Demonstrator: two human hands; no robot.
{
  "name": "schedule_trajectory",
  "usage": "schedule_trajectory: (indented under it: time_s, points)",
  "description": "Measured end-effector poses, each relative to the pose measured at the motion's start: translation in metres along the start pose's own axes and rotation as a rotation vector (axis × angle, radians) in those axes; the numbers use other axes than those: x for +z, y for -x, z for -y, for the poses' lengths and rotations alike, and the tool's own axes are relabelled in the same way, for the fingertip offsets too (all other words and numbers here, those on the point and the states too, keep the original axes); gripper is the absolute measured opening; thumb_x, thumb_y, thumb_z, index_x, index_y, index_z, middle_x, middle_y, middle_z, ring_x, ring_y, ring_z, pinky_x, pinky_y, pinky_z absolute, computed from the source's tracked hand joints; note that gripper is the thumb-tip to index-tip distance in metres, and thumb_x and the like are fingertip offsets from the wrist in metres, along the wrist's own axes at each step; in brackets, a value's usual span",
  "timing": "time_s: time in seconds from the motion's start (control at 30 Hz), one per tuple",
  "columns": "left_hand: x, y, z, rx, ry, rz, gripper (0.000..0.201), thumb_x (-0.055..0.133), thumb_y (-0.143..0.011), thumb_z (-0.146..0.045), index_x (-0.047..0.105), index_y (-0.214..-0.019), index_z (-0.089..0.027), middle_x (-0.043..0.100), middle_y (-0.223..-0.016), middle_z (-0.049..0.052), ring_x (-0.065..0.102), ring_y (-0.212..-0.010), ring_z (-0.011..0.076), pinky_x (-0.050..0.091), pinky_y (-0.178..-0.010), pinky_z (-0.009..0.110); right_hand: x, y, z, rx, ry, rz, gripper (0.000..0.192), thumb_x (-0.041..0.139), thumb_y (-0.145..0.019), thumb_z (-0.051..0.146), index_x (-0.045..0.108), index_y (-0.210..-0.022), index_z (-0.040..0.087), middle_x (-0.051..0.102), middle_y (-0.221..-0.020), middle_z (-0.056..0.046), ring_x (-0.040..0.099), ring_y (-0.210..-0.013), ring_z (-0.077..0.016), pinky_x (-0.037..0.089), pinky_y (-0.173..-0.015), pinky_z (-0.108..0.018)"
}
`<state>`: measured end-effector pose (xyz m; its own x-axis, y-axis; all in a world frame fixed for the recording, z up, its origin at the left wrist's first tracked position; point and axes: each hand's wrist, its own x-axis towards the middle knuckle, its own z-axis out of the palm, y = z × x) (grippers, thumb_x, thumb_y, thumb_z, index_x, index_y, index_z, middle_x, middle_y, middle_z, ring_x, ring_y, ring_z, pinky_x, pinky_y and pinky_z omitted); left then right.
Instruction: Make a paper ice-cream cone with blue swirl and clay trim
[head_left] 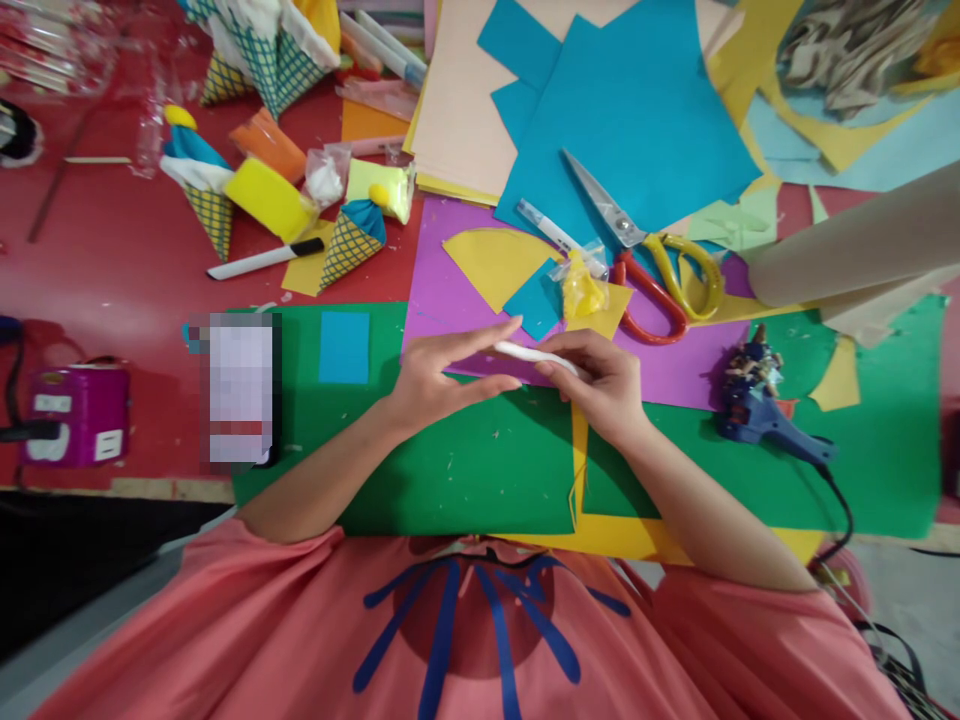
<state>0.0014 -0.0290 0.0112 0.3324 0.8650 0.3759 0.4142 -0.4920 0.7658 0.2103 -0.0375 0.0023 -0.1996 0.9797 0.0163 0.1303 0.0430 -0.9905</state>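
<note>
A thin white roll of what looks like modelling clay (525,352) stretches between my hands, above the purple and green sheets. My right hand (600,380) pinches its right end between thumb and fingers. My left hand (450,375) is open, thumb and fingers apart, with the roll's free left end lying close to its fingertips; whether they touch I cannot tell. Just beyond my hands are a yellow paper fan shape (495,262), a blue paper piece (534,300) and a small clear bag of yellow clay (583,290). Scissors (626,235) with red and yellow handles lie beyond my right hand.
A blue glue gun (772,425) with a cord rests at right, below a large pale paper tube (862,240). Small decorated cones (352,240), clay packs (270,195) and a marker (262,260) lie at upper left. A blurred-out phone (240,390) sits left.
</note>
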Motion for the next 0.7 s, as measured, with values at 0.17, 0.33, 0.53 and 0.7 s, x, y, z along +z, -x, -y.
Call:
schedule_trajectory:
  time_s: [0.17, 0.33, 0.53, 0.7]
  points:
    - [0.0017, -0.0003, 0.0005, 0.116, -0.039, 0.046, 0.049, 0.072, -0.082, -0.033, 0.060, -0.128, -0.022, 0.076, -0.108, 0.004, 0.074, -0.093, 0.0144, 0.058, -0.085, 0.019, -0.0007, 0.0002, 0.0002, -0.014, 0.019, 0.037, 0.014, 0.071, -0.083, 0.033, 0.071, -0.090, 0.020, 0.075, -0.085, -0.003, 0.069, -0.075, -0.0145, 0.054, -0.063, -0.026]
    - [0.0037, -0.0009, 0.0021, 0.215, -0.152, 0.026, 0.021, 0.066, -0.087, -0.027, 0.072, -0.106, -0.020, 0.078, -0.096, 0.002, 0.075, -0.080, 0.0111, 0.057, -0.075, 0.015, -0.0010, -0.0002, -0.0003, 0.006, -0.034, 0.115, 0.028, 0.075, -0.080, 0.036, 0.068, -0.101, 0.019, 0.074, -0.085, -0.003, 0.069, -0.071, -0.0133, 0.054, -0.059, -0.023]
    - [0.0008, 0.0003, 0.0028, 0.073, -0.157, -0.021, 0.024, 0.063, -0.088, -0.041, 0.076, -0.098, -0.023, 0.079, -0.090, 0.001, 0.075, -0.074, 0.0115, 0.058, -0.069, 0.016, -0.0021, -0.0014, 0.0012, -0.039, 0.022, 0.065, 0.020, 0.073, -0.081, 0.033, 0.068, -0.095, 0.020, 0.072, -0.080, -0.001, 0.062, -0.057, -0.0094, 0.049, -0.051, -0.022]
    - [-0.0005, -0.0006, 0.0003, 0.058, -0.056, 0.026, 0.049, 0.072, -0.078, -0.047, 0.067, -0.121, -0.023, 0.075, -0.109, 0.004, 0.075, -0.090, 0.0167, 0.060, -0.081, 0.020, -0.0029, -0.0015, 0.0040, -0.070, 0.040, 0.044, 0.011, 0.071, -0.082, 0.028, 0.071, -0.090, 0.019, 0.073, -0.080, -0.001, 0.062, -0.060, -0.0098, 0.049, -0.054, -0.023]
